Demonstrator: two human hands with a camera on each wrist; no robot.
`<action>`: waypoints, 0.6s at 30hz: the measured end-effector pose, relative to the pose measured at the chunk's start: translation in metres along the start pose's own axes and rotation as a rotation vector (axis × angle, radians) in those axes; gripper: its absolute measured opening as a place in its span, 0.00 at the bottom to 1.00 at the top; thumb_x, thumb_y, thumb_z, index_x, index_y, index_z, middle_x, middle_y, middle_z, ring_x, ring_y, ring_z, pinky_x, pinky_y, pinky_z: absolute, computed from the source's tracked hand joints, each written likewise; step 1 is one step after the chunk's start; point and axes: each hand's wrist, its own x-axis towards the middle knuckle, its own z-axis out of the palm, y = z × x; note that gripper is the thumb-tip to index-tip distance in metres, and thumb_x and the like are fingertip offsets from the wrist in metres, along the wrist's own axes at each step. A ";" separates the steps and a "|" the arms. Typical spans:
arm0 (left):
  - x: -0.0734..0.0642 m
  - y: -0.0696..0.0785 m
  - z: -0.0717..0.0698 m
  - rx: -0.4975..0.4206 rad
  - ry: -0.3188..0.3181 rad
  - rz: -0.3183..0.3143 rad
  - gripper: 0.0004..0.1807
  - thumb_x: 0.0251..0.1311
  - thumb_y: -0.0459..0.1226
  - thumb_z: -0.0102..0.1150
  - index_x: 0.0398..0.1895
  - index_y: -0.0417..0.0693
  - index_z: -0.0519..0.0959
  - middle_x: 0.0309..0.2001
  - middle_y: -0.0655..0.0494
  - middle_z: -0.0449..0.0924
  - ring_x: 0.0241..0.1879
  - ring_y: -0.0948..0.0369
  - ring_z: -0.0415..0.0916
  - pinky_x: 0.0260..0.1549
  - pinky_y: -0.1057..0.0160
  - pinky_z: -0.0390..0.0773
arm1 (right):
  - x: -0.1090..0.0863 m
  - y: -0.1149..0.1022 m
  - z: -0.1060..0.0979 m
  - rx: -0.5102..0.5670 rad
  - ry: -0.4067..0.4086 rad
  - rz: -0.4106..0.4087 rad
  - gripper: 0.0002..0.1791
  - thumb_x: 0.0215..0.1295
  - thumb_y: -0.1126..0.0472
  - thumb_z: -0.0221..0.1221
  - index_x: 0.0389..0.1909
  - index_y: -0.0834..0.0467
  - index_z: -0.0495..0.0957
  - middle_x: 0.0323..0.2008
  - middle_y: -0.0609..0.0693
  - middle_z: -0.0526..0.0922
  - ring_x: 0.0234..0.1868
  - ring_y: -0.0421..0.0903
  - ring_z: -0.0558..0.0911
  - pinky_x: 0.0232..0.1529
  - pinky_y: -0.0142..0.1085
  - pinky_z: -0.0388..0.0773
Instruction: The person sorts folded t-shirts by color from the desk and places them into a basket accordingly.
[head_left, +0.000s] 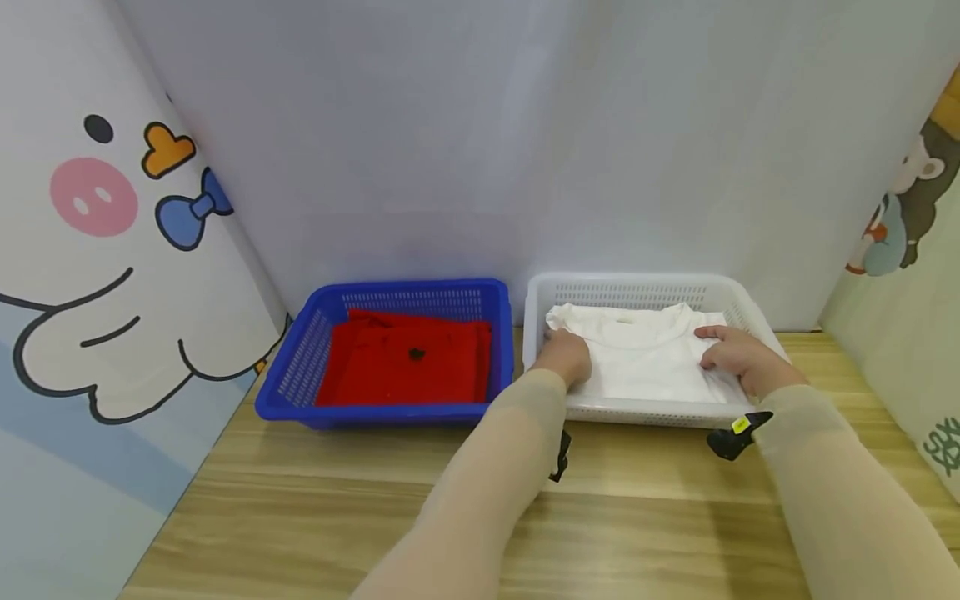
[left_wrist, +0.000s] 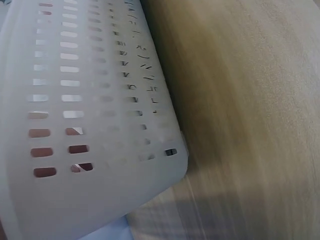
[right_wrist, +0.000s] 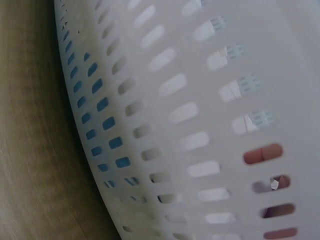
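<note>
A folded white shirt (head_left: 637, 358) lies neckline toward the back in the white plastic basket (head_left: 637, 408). My left hand (head_left: 564, 357) grips the shirt's left edge with curled fingers, their tips hidden against the basket's side. On the opposite edge my right hand (head_left: 738, 357) holds the shirt, thumb and forefinger showing over the cloth and the other fingers out of sight. Both wrist views mostly show the slotted basket wall (left_wrist: 100, 200), with bits of skin behind a few slots. In the right wrist view, white cloth also shows through the wall (right_wrist: 180, 190).
Left of the white basket stands a blue basket (head_left: 397, 414) with folded red clothing (head_left: 397, 367) in it, a small dark mark on its front. Both baskets sit on the wood-grain table (head_left: 360, 500), close to the pale back wall (head_left: 450, 150). Printed panels (head_left: 97, 333) border the sides.
</note>
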 end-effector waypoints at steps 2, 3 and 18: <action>0.001 0.000 0.004 0.007 -0.006 -0.010 0.24 0.62 0.35 0.52 0.61 0.36 0.73 0.65 0.43 0.67 0.64 0.50 0.64 0.66 0.52 0.55 | 0.001 0.001 0.003 0.003 0.001 0.000 0.41 0.63 0.73 0.48 0.74 0.66 0.41 0.71 0.72 0.31 0.70 0.68 0.43 0.66 0.62 0.46; 0.000 0.000 0.006 -0.024 -0.003 -0.033 0.26 0.62 0.35 0.52 0.63 0.34 0.70 0.67 0.41 0.65 0.63 0.50 0.65 0.65 0.54 0.57 | 0.002 0.001 0.004 -0.001 0.003 -0.002 0.40 0.63 0.72 0.48 0.74 0.66 0.41 0.71 0.72 0.32 0.70 0.68 0.43 0.67 0.62 0.46; -0.078 -0.020 -0.035 -0.238 0.226 0.078 0.37 0.63 0.42 0.55 0.73 0.43 0.54 0.73 0.40 0.47 0.50 0.51 0.77 0.48 0.58 0.78 | -0.070 -0.023 -0.023 -0.218 0.175 -0.239 0.43 0.71 0.46 0.51 0.74 0.66 0.43 0.71 0.75 0.37 0.68 0.75 0.46 0.60 0.67 0.54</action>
